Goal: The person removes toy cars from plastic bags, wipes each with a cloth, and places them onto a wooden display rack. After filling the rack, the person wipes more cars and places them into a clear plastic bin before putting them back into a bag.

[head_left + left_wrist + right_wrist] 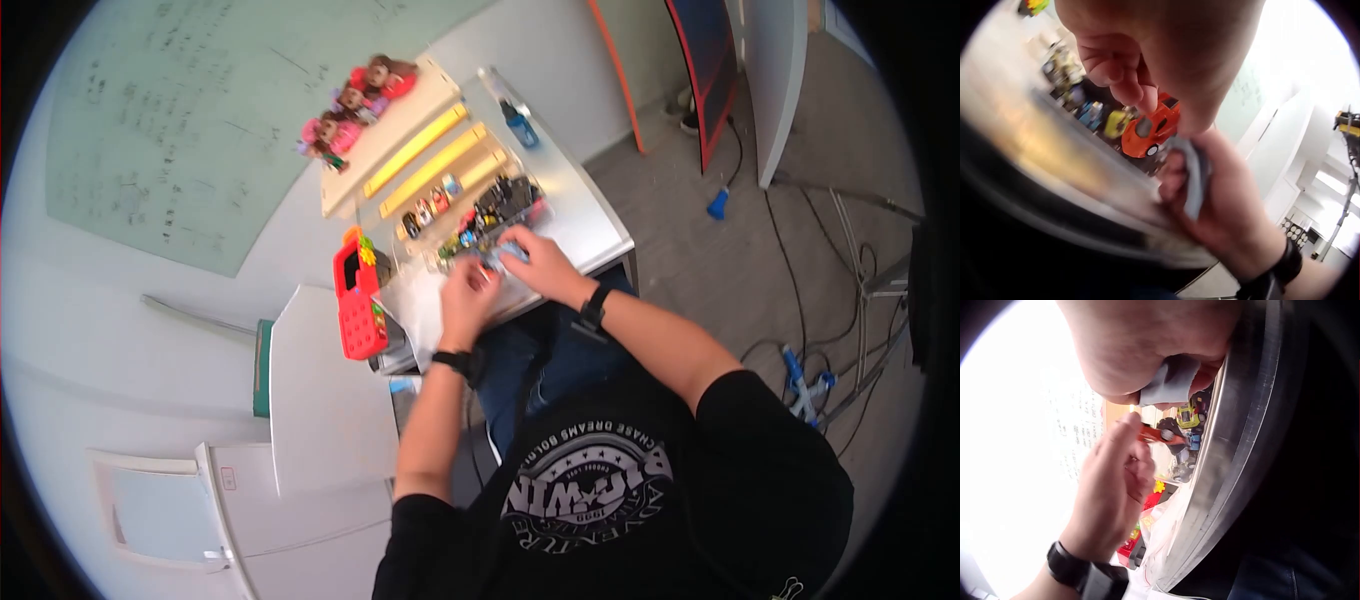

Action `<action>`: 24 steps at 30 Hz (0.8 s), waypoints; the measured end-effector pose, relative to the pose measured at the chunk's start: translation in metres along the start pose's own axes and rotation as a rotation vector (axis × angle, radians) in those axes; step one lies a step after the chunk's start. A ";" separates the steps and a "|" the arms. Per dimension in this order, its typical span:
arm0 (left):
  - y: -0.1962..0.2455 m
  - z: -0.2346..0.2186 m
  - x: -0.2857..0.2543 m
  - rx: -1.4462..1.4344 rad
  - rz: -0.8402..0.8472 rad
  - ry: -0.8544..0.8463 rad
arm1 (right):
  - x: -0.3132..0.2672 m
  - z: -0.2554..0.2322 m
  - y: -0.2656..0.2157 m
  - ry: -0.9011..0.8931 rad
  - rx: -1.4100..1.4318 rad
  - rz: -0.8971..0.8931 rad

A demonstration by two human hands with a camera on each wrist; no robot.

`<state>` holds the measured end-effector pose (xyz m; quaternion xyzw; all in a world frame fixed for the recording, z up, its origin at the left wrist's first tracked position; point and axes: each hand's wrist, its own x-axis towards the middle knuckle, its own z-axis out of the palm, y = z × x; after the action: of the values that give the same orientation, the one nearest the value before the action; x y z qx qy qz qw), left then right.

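Low over the near side of the table, my left hand (468,300) pinches an orange toy car (1154,119) with black windows, its hood pointing away from the fingers. Close beside it, my right hand (548,268) grips a folded grey cloth (1172,381), which hangs between thumb and curled fingers. In the left wrist view the cloth lies right next to the car's rear. Behind both hands sits a clear tray (546,208) heaped with small toy vehicles, among them a yellow-green toy car (1186,416).
A stepped wooden rack (430,165) with yellow strips holds dolls (385,78) on top and several small toy cars low down. A blue bottle (520,127) stands at the far right of the table. Red bins (363,330) stand at the left edge.
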<state>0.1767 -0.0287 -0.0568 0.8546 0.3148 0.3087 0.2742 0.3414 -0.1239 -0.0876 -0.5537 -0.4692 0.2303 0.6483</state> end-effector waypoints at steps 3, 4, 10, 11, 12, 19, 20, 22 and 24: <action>-0.014 0.027 -0.020 -0.012 -0.232 0.016 | 0.003 0.007 0.020 0.043 0.026 -0.087; -0.019 0.032 -0.019 0.043 -0.125 -0.003 | 0.005 0.002 0.011 -0.033 -0.013 -0.061; -0.032 0.045 -0.007 0.015 0.061 0.139 | 0.002 0.005 0.001 -0.137 -0.167 -0.059; -0.030 0.043 -0.007 -0.005 0.064 0.153 | 0.002 0.007 0.005 -0.096 -0.166 -0.088; -0.030 0.040 -0.009 -0.151 -0.040 0.135 | 0.003 0.010 0.012 -0.048 -0.188 -0.137; -0.059 0.053 -0.007 -0.708 -0.116 0.301 | 0.005 0.011 0.010 -0.213 -0.336 -0.152; -0.062 0.051 -0.006 -0.789 -0.167 0.280 | 0.005 0.011 0.010 -0.235 -0.408 -0.151; -0.048 0.041 -0.008 -0.807 -0.241 0.225 | 0.008 0.013 0.015 -0.158 -0.332 -0.167; -0.034 0.036 -0.010 -0.427 -0.192 0.213 | 0.006 0.011 0.011 -0.033 -0.173 -0.088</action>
<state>0.1828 -0.0237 -0.1067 0.7062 0.3494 0.4290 0.4418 0.3374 -0.1104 -0.0967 -0.5827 -0.5216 0.1694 0.5998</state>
